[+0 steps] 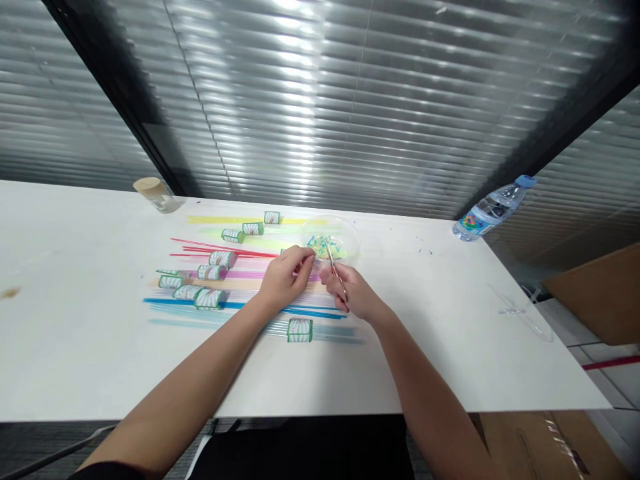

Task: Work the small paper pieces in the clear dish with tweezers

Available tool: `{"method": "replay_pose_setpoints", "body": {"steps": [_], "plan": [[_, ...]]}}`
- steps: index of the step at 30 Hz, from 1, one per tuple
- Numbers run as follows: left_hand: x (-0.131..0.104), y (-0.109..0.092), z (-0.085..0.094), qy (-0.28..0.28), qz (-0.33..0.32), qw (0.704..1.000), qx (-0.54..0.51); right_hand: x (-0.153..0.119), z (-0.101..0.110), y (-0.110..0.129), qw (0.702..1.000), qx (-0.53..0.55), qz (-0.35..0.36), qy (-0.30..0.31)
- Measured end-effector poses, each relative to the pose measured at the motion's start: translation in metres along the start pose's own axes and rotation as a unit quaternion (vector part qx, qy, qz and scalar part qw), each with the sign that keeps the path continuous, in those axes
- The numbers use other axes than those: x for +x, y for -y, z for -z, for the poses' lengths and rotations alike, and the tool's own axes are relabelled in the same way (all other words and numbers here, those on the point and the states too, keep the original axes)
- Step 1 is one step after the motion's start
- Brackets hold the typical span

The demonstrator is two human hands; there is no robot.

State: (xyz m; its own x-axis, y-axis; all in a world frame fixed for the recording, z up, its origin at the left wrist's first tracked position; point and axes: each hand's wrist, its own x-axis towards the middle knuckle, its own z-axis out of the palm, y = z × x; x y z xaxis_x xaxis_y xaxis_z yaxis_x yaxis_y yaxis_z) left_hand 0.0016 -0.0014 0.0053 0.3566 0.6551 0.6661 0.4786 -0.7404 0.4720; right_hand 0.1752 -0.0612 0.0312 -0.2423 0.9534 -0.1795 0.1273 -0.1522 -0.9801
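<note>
My right hand (350,288) is closed around a slim pair of metal scissors (331,256), whose tips point away from me over a clear round dish (356,235). The handle loops do not show clearly. Small blue, green and yellow bits (320,244) lie in the dish. At the dish's near left edge, my left hand (287,275) has thumb and forefinger pinched together. What lies between those fingers is too small to make out. Beneath both hands, bundles of thin colored sticks, red (240,253), blue (240,305) and others, spread across the white table (440,347).
Curled green-and-white paper labels (300,329) sit on and among the sticks. A glass jar with a wooden lid (155,193) stands back left, and a water bottle (493,210) back right. Blue scraps (420,240) and a clear plastic piece (523,312) lie to the right.
</note>
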Motion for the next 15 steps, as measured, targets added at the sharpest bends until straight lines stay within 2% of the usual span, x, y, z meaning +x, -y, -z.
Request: {"method": "replay_pose_setpoints", "body": {"steps": [15], "plan": [[-0.0003, 0.0002, 0.0000, -0.015, 0.004, 1.000, 0.002, -0.0020, -0.0005, 0.0065, 0.999, 0.026, -0.020, -0.002]]}}
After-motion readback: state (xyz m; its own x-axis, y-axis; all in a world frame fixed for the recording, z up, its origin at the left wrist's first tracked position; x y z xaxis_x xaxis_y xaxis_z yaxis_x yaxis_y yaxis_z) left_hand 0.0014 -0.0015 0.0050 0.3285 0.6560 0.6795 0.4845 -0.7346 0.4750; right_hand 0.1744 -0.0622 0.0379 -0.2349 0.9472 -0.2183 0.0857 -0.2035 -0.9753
